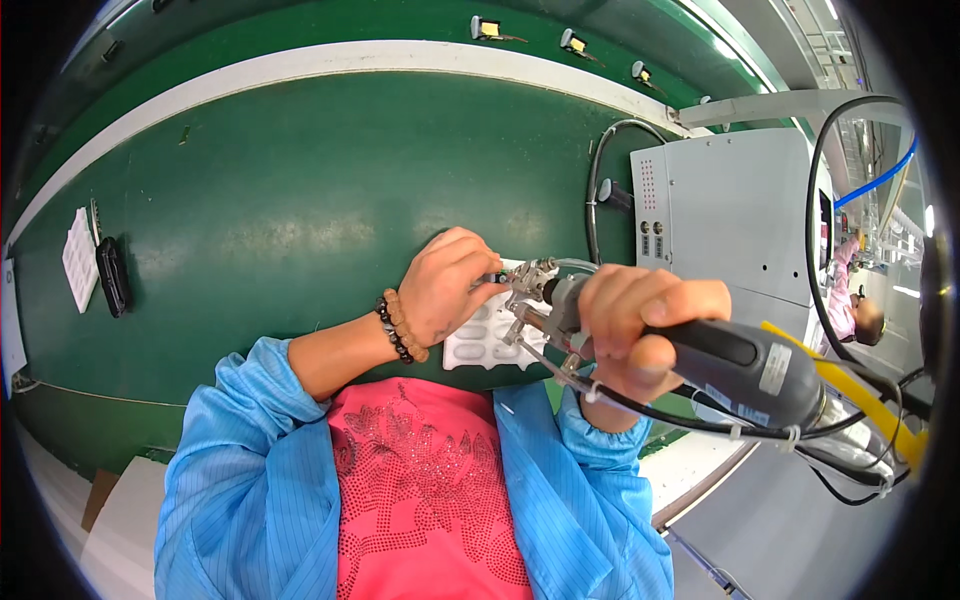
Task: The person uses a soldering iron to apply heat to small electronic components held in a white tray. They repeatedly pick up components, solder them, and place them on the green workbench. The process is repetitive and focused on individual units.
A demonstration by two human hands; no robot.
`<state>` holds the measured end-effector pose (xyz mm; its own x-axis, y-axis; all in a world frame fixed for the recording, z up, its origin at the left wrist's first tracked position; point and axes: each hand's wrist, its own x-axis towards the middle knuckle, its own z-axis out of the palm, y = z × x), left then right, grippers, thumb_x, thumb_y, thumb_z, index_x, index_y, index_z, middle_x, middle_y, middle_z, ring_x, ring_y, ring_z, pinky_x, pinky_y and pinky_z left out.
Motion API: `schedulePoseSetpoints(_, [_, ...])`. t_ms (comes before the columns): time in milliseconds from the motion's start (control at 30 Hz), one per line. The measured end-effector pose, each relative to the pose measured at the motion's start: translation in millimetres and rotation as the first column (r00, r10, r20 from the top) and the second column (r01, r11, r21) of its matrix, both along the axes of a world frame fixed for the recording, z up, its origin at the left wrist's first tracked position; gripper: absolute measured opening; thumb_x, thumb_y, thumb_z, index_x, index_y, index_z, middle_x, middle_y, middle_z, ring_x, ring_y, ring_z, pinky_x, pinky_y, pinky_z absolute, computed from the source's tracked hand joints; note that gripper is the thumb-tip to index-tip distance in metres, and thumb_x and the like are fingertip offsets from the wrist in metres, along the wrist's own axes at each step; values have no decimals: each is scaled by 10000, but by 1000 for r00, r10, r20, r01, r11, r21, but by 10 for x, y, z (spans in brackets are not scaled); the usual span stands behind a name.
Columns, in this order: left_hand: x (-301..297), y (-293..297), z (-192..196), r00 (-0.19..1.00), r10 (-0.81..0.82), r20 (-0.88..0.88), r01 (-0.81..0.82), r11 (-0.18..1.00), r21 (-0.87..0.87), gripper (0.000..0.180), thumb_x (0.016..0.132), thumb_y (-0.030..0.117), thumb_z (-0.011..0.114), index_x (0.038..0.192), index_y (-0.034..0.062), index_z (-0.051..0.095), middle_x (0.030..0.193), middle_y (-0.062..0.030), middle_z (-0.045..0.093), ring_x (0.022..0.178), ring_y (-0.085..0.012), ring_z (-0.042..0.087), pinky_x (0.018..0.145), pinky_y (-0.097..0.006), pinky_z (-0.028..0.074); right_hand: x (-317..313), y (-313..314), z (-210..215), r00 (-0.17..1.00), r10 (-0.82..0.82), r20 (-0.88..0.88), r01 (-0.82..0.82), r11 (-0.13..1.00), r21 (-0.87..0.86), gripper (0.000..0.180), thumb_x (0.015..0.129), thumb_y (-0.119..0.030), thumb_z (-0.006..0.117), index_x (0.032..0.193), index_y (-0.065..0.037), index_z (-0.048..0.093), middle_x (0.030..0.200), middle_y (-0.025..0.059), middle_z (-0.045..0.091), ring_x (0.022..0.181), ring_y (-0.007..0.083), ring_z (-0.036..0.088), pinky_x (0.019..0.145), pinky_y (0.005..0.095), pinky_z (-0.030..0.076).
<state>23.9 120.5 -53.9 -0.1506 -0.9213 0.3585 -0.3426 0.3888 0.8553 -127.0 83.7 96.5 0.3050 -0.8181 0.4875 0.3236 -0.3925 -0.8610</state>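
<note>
Both hands closed: right hand grips screwdriver, left hand pinches part.

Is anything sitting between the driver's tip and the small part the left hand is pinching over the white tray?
Nothing visible. The power screwdriver in the right hand points at the small part pinched by the left hand above the white tray; the tip's contact is too small to tell.

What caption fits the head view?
Right hand grips a powered screwdriver while left hand steadies a small part above a white tray.
</note>
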Motion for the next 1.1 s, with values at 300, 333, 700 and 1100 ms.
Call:
schedulePoseSetpoints(300, [96,-94,254,999,20,32,-20,1000,11,244,731,133,826,934,40,726,1055,-115,674,987,-282,616,858,-390,508,-594,346,646,975,-52,214,119,942,-313,419,906,-351,726,960,-55,434,604,10,511,458,126,512,409,246,436])
schedulePoseSetpoints(333, [151,-116,342,1000,18,16,-18,999,49,243,733,135,826,937,43,730,1067,-118,670,990,-282,613,861,-388,504,-623,361,635,979,-54,198,116,942,-316,422,901,-347,733,951,-52,435,600,11,510,449,127,509,402,248,436])
schedulePoseSetpoints(700, [1478,-2111,351,696,589,412,-443,803,-400,372,879,271,699,1160,31,657,1158,-155,669,1125,-345,585,996,-409,456,-711,456,373,973,-77,216,135,954,-269,413,834,-245,808,908,5,488,591,49,551,440,163,545,404,290,476])
schedulePoseSetpoints(1100, [1111,-2811,-87,763,217,609,-101,970,-219,309,857,125,689,1151,75,610,1110,-155,648,1041,-322,613,917,-406,507,-866,469,421,962,-166,218,218,946,-241,387,812,-171,827,905,42,516,559,70,554,431,178,540,437,303,482])
